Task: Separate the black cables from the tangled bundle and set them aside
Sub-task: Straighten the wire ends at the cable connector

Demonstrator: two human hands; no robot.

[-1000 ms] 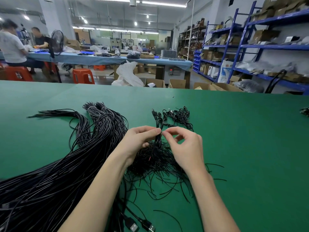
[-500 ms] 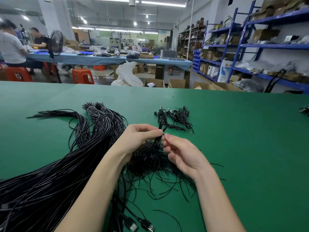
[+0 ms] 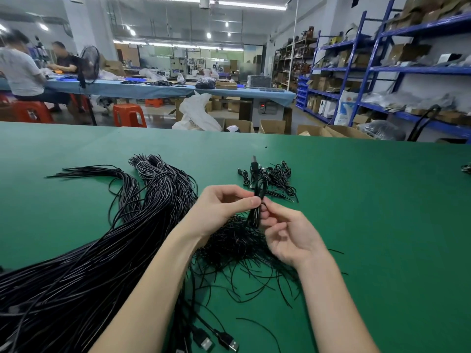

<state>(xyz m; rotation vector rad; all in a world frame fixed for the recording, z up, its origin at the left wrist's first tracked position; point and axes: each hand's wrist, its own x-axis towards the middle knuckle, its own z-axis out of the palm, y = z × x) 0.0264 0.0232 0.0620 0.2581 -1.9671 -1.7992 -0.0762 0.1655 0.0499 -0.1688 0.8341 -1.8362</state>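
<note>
Short black cable [image 3: 258,200], folded into a few strands, held upright at frame centre above the green table [image 3: 382,225]. Its USB plug [image 3: 254,163] sticks up at 12 o'clock from the grip.

Left hand [image 3: 221,207]: thumb and forefinger pinched on the cable, other fingers curled under. Right hand [image 3: 288,235]: palm turned up, fingers curled, fingertips [image 3: 265,208] pinching the same cable just below the left hand's pinch. The two hands touch or nearly touch at the cable.

Tangled bundle [image 3: 237,248] of thin black cables lies on the table directly under both hands; the held cable's lower end runs down into it. Loose ends spray out toward 5 and 6 o'clock.

Small pile of short cables [image 3: 275,178] with plugs sits at 12 to 1 o'clock from the hands, near but apart from the tangle.

Large sheaf of long black cables [image 3: 89,263] sweeps from 8 o'clock, at the frame's lower left, up to 11 o'clock, where its ends are banded [image 3: 147,163]. A thinner branch [image 3: 96,170] fans off toward 10 o'clock.

Two USB-A plugs [image 3: 219,343] lie at 6 o'clock by the bottom edge, between the forearms.

Beyond the table: orange stools [image 3: 128,115], white plastic bag [image 3: 196,115], cardboard boxes [image 3: 271,126], blue shelving [image 3: 382,70] at 2 o'clock, a long blue-covered bench [image 3: 153,89] with two seated people [image 3: 23,72] at 10 o'clock.
</note>
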